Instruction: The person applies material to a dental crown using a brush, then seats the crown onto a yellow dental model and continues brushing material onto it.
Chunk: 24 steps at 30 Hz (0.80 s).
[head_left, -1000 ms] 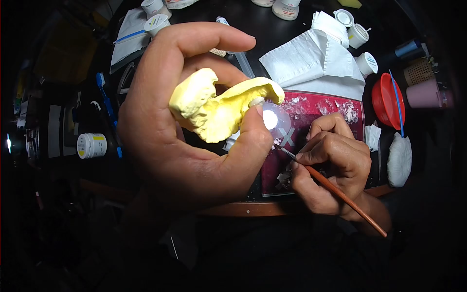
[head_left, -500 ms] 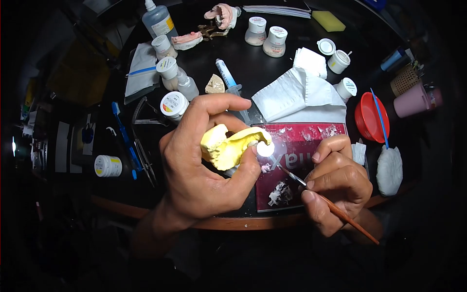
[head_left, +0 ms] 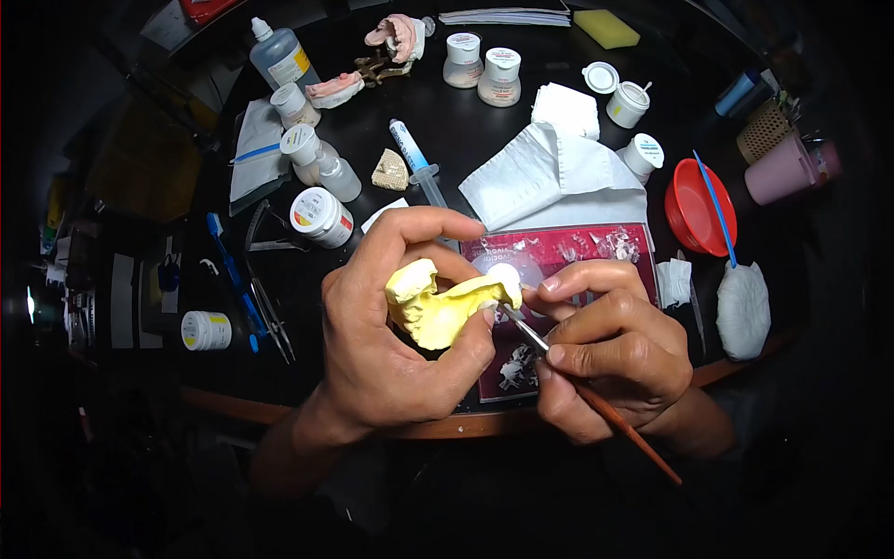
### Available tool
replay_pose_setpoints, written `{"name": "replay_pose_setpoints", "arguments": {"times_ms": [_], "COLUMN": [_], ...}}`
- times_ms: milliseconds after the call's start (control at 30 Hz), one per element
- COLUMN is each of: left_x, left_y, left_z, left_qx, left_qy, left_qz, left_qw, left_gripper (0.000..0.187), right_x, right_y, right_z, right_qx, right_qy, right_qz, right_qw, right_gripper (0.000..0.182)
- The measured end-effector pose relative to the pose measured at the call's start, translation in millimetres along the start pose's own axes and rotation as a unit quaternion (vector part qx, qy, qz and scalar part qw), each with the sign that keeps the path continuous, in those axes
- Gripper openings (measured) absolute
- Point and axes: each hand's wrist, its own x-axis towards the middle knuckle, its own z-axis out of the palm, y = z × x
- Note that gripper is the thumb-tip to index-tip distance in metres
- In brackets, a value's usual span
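Observation:
A yellow dental cast [head_left: 430, 321] sits in the curl of my left hand [head_left: 386, 326], its thumb and fingers gripping it from both sides. My right hand [head_left: 619, 349] pinches a fine brush [head_left: 610, 410] with a reddish-brown wooden handle. The brush tip meets the right end of the cast, close to my left thumb. A bright white spot glares on that end of the cast. Below both hands lies a maroon glass-like slab [head_left: 498, 387] bearing smears of white and pink paste.
A folded white tissue [head_left: 521, 177] lies behind the slab, beside a syringe [head_left: 410, 149]. To the right stand a red bowl [head_left: 684, 214] and a white pad [head_left: 743, 312]. Lidded jars [head_left: 321, 219], a blue toothbrush [head_left: 235, 279] and tweezers [head_left: 270, 312] are at left. Pink-gummed models [head_left: 399, 37] stand at the back.
My right hand has moved left, bringing the brush tip from over the slab to the end of the cast. The whole view has shifted slightly.

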Motion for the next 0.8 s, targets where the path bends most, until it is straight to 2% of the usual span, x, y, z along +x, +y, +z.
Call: {"name": "replay_pose_setpoints", "arguments": {"times_ms": [800], "left_x": [-0.5], "left_y": [3.5], "left_z": [-0.7], "left_qx": [-0.003], "left_qy": [-0.003], "left_qz": [-0.027], "left_qw": [1.0], "left_gripper": [0.049], "right_x": [0.4], "right_y": [-1.8], "right_z": [1.0], "right_qx": [-0.019], "right_qy": [-0.009], "right_qz": [-0.007], "right_qw": [1.0], "right_gripper": [0.021]}}
